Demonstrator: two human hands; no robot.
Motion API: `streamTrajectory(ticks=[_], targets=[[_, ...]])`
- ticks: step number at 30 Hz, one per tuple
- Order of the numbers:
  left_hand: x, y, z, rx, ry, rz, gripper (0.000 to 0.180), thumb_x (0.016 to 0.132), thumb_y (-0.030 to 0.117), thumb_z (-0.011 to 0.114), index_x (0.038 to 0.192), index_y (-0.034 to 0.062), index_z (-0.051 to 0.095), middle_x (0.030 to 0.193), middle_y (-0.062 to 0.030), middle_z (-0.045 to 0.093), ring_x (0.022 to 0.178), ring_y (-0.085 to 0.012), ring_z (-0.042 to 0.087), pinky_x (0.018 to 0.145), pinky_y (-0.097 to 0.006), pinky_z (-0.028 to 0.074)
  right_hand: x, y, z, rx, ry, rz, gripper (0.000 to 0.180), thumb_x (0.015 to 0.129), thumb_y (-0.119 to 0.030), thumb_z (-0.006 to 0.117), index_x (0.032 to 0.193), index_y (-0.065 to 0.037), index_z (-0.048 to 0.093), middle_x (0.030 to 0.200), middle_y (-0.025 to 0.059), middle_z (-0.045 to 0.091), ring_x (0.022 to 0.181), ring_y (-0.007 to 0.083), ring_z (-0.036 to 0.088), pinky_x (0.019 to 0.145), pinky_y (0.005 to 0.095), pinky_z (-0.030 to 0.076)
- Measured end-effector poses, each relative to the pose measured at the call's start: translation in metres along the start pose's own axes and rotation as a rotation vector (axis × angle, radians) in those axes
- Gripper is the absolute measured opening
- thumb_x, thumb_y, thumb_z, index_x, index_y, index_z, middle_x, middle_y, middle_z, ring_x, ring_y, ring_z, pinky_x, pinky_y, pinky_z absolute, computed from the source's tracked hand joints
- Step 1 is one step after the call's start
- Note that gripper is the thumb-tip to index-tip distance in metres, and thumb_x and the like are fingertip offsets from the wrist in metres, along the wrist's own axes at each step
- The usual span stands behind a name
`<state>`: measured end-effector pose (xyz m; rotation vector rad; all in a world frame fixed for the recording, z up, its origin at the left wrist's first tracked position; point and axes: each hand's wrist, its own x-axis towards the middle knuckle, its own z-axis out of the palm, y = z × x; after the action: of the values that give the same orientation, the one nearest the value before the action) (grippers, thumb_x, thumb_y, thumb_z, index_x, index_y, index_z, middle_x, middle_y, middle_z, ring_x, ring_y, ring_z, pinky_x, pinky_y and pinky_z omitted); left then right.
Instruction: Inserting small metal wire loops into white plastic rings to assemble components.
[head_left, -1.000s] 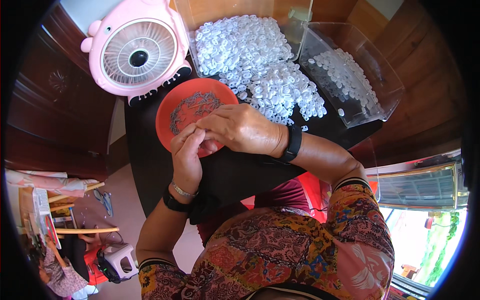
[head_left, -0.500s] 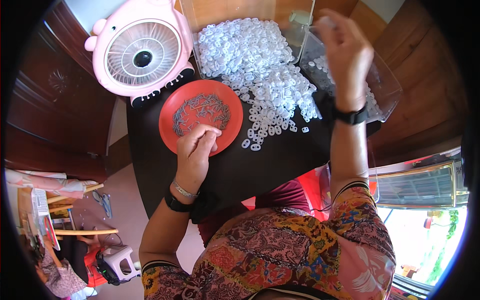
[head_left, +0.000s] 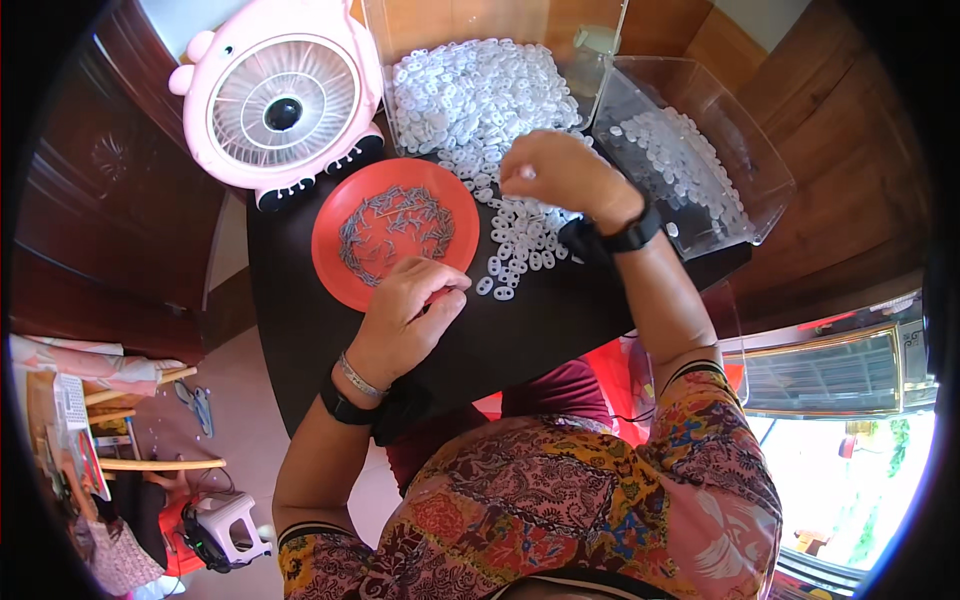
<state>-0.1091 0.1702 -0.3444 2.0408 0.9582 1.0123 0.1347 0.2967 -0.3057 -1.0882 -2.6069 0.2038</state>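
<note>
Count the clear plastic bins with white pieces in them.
2: one bin at the table's far side, right of the pink fan, heaped with white pieces; another bin farther right, partly filled. Others might be out of sight.

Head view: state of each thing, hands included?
Left hand: curled, contents unclear
Right hand: curled, contents unclear
Gray metal pins: loose, scattered
Red plate: right side up, holding pins
White two-holed pieces: heaped, some strewn
Right clear bin: partly filled
Pink animal-shaped fan: running or off unclear
</note>
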Motion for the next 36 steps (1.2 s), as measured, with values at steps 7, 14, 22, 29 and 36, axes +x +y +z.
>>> streamTrajectory(ticks=[7,14,22,29,36], targets=[[0.000,-0.002,-0.002,0.015,0.071,-0.116,0.013,0.084,0.014,0.057,0.087,0.0019,0.063,0.084,-0.0111,0.064,0.086,-0.0283,0.058,0.078,-0.036,0.044,0.003,-0.017,0.038,-0.307,0.027,-0.006,0.013,0.071,-0.020,0.065,0.071,-0.008,0.067,0.079,0.0093,0.061,0.084,0.0291,0.059,0.071,0.0411,0.049],[0.000,0.001,-0.005,0.008,0.072,-0.173,0.014,0.085,0.013,0.057,0.085,0.0012,0.063,0.078,-0.0107,0.063,0.079,-0.0258,0.058,0.072,-0.034,0.045,0.006,-0.018,0.045,-0.468,0.076,-0.007,0.011,0.074,-0.016,0.061,0.069,-0.007,0.066,0.079,0.0092,0.061,0.083,0.0279,0.059,0.071,0.0390,0.050],[-0.004,-0.001,-0.003,-0.230,0.179,-0.278,0.017,0.090,0.012,0.053,0.088,-0.0020,0.062,0.069,-0.0060,0.059,0.066,-0.0118,0.056,0.061,-0.027,0.044,0.003,-0.036,0.024,0.348,0.136,-0.037,0.011,0.083,-0.013,0.064,0.084,-0.002,0.062,0.080,0.0111,0.061,0.076,0.0271,0.061,0.065,0.0361,0.046],[-0.002,-0.003,-0.005,-0.400,0.217,-0.303,0.031,0.096,0.024,0.048,0.093,-0.0035,0.062,0.075,-0.0062,0.062,0.071,-0.0123,0.058,0.068,-0.026,0.045,0.003,-0.073,0.033,0.389,0.295,-0.462,0.012,0.079,-0.004,0.067,0.090,-0.006,0.063,0.088,0.0091,0.061,0.086,0.0286,0.062,0.075,0.0368,0.052],[-0.003,-0.011,-0.009,-0.712,0.137,-0.343,0.036,0.096,0.030,0.045,0.097,-0.0016,0.061,0.085,-0.0080,0.063,0.078,-0.0143,0.058,0.076,-0.027,0.045,0.003,-0.076,0.032,0.352,0.315,-0.547,0.014,0.079,-0.007,0.068,0.093,-0.006,0.065,0.093,0.0091,0.061,0.087,0.0283,0.062,0.075,0.0377,0.052]])
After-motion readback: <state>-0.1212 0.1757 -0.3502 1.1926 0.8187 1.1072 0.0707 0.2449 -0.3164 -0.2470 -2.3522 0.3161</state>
